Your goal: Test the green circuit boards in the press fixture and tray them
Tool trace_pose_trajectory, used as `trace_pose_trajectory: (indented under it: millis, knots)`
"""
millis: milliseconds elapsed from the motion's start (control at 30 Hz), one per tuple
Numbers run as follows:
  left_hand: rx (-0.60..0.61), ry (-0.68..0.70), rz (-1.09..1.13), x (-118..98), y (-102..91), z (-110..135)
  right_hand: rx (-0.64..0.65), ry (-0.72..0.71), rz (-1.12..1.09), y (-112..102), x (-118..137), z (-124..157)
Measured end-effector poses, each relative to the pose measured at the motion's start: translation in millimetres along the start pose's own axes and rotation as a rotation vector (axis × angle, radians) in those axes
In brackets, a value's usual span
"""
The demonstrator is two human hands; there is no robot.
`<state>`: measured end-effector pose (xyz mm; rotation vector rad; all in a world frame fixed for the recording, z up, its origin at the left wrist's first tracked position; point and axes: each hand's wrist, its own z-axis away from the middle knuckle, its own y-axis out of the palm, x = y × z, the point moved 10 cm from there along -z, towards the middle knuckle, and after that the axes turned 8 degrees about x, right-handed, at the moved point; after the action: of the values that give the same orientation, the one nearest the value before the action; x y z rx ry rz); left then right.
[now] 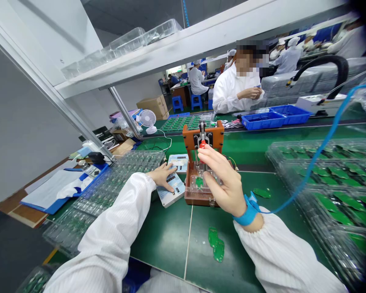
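Note:
My right hand, with a blue band on its wrist, is at an orange-brown clamp fixture. Its outstretched fingers touch the red handle of the fixture's lever, and the thumb is held apart below. Inside the fixture, a small green circuit board shows through a clear plate. My left hand lies with spread fingers on a white-and-blue box with a dark display; a second such box stands behind it. One green board piece lies on the mat before the fixture, another to its right.
Clear trays with green boards stand stacked at right; more trays line the left. A blue cord runs from my wristband. Behind are blue bins, a white fan and a co-worker. A shelf crosses overhead.

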<state>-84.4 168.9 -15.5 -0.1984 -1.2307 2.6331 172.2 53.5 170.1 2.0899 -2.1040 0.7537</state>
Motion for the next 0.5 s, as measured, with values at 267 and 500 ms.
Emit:
trace_pose_trajectory:
  millis: [267, 500]
  knots:
    - [0.009, -0.060, -0.049, -2, -2.8, -2, -0.011, 0.003, -0.020, 1, -1, 0]
    - [-0.374, 0.160, 0.269, -70, -32.7, 68, -0.002, 0.230, -0.232, -23, 4, -5]
